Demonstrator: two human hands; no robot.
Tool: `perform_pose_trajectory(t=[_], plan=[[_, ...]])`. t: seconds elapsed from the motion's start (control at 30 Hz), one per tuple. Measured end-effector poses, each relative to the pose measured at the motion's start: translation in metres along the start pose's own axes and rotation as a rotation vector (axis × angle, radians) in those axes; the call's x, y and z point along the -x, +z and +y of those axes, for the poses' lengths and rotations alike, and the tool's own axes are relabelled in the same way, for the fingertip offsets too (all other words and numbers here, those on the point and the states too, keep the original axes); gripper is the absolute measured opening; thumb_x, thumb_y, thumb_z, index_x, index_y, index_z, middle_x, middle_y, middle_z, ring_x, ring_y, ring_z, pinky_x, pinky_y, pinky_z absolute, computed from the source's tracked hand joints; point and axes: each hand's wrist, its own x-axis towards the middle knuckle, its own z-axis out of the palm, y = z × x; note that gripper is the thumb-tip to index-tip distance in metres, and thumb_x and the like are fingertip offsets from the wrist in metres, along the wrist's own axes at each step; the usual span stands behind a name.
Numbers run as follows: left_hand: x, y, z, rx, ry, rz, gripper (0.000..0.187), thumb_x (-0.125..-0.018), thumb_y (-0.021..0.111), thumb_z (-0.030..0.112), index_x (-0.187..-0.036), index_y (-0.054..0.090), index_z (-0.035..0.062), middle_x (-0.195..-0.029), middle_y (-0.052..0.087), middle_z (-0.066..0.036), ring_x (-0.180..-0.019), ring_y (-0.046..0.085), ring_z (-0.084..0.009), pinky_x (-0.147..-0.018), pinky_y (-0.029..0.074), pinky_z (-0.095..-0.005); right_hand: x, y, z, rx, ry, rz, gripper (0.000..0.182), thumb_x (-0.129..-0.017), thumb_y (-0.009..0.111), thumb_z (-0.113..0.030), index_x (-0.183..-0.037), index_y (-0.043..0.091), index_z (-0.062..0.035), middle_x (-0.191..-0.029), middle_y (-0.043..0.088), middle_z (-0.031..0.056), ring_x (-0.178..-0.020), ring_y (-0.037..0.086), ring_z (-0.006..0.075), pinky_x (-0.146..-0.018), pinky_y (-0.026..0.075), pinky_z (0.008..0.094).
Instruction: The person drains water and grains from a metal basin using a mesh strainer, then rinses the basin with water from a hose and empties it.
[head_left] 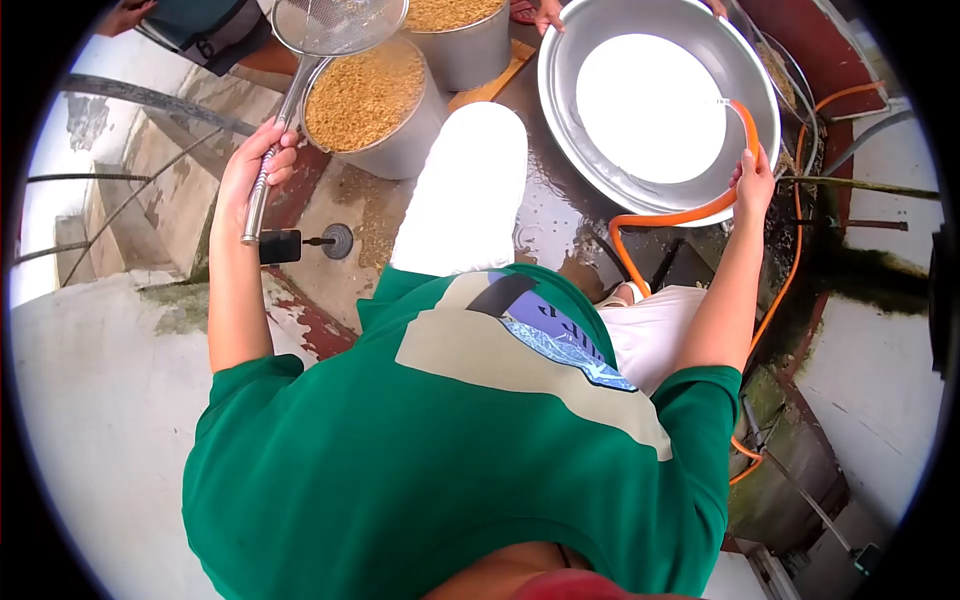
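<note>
My left hand (262,165) is wrapped round the metal handle of a skimmer (335,22) with a round mesh head. The mesh is up at the top of the view, over the edge of a metal bucket (395,150) filled with yellowish grains (365,95). My right hand (753,183) grips an orange hose (690,215) near its end. That end points left over a wide metal basin (560,115), in which a bright white round area (650,108) shows. The hose loops down past the basin's near rim toward my foot.
A second bucket (470,65) of grains stands behind the first, by a wooden board (495,75). Another person's hand (549,14) is at the basin's far rim. The floor (560,235) looks wet. Metal bars (150,100) cross at left; more hose (790,290) runs at right.
</note>
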Motion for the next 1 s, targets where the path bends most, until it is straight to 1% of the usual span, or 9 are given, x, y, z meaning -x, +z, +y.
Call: perform_pose_trajectory(t=[0.13,0.33,0.47,0.5,0.57,0.6,0.63,0.7,1.0], plan=[[0.021,-0.031,0.0,-0.045,0.035,0.068,0.009,-0.089,0.046,0.009,-0.095,0.041,0.0044,-0.077,0.046,-0.004,-0.048,0.036,-0.0038,-0.037,0.03,-0.0163,-0.032,0.008,0.028,-0.048,0.044,-0.084,0.035,-0.087,0.05,-0.011,-0.122,0.046,-0.007,-0.067,0.046,-0.0019,-0.054,0.043,0.0078,-0.05,0.04,0.0222],[0.041,-0.048,-0.008,-0.352,0.09,0.25,0.006,-0.087,0.049,0.01,-0.09,0.045,0.0075,-0.071,0.046,0.001,-0.045,0.038,-0.0036,-0.036,0.031,-0.0173,-0.059,0.021,0.048,-0.113,0.143,-0.116,0.022,-0.086,0.051,-0.009,-0.107,0.05,-0.0069,-0.074,0.048,-0.0001,-0.064,0.047,0.0102,-0.056,0.043,0.025],[0.04,-0.048,-0.03,-0.706,0.218,0.42,0.05,-0.085,0.051,0.009,-0.132,0.034,0.0087,-0.063,0.042,0.004,-0.041,0.036,-0.0026,-0.034,0.028,-0.0177,-0.06,0.026,0.051,-0.121,0.199,-0.106,0.022,-0.085,0.049,-0.008,-0.107,0.049,-0.0064,-0.081,0.05,0.0021,-0.07,0.049,0.0126,-0.062,0.045,0.0281],[0.041,-0.052,-0.033,-0.879,0.185,0.474,0.052,-0.084,0.052,0.009,-0.132,0.034,0.0075,-0.073,0.054,-0.004,-0.052,0.052,-0.011,-0.045,0.042,-0.025,-0.064,0.026,0.055,-0.126,0.198,-0.11,0.022,-0.085,0.049,-0.008,-0.107,0.049,-0.0064,-0.081,0.05,0.0021,-0.07,0.049,0.0126,-0.062,0.045,0.0281],[0.034,-0.059,-0.05,-1.391,0.426,0.568,0.056,-0.082,0.053,0.009,-0.134,0.031,0.0077,-0.092,0.06,-0.015,-0.08,0.061,-0.0248,-0.07,0.047,-0.0337,-0.064,0.026,0.057,-0.176,0.246,-0.046,0.021,-0.085,0.048,-0.009,-0.105,0.049,-0.0057,-0.085,0.051,0.0041,-0.073,0.051,0.0149,-0.065,0.047,0.0306],[0.036,-0.052,-0.057,-1.449,0.538,0.55,0.056,-0.081,0.052,0.01,-0.133,0.032,0.0087,-0.11,0.055,-0.021,-0.104,0.053,-0.0331,-0.089,0.039,-0.0367,-0.07,0.024,0.066,-0.189,0.23,-0.073,0.019,-0.085,0.047,-0.01,-0.103,0.048,-0.0036,-0.088,0.051,0.0062,-0.075,0.052,0.0168,-0.068,0.048,0.0321],[0.035,-0.049,-0.064,-1.611,0.595,0.586,0.057,-0.082,0.051,0.01,-0.135,0.03,0.0154,-0.102,0.056,-0.018,-0.092,0.055,-0.0359,-0.08,0.044,-0.0392,-0.072,0.022,0.071,-0.185,0.233,-0.073,0.019,-0.085,0.047,-0.01,-0.103,0.048,-0.0036,-0.088,0.051,0.0062,-0.075,0.052,0.0168,-0.068,0.048,0.0321],[0.036,-0.041,-0.071,-1.806,0.355,0.653,0.06,-0.082,0.05,0.009,-0.136,0.027,0.0217,-0.092,0.053,-0.016,-0.081,0.055,-0.0362,-0.071,0.045,-0.0426,-0.077,0.021,0.079,-0.179,0.265,-0.09,0.017,-0.085,0.047,-0.008,-0.1,0.048,-0.0019,-0.086,0.051,0.0065,-0.074,0.052,0.0164,-0.066,0.048,0.0319],[0.036,-0.052,-0.094,-1.858,0.334,0.687,0.062,-0.081,0.051,0.008,-0.136,0.026,0.0246,-0.085,0.047,-0.014,-0.07,0.053,-0.0342,-0.061,0.043,-0.0425,-0.064,0.026,0.065,-0.148,0.287,-0.066,0.012,-0.084,0.047,-0.004,-0.095,0.05,-0.0011,-0.079,0.05,0.0055,-0.068,0.051,0.0155,-0.061,0.048,0.0303]])
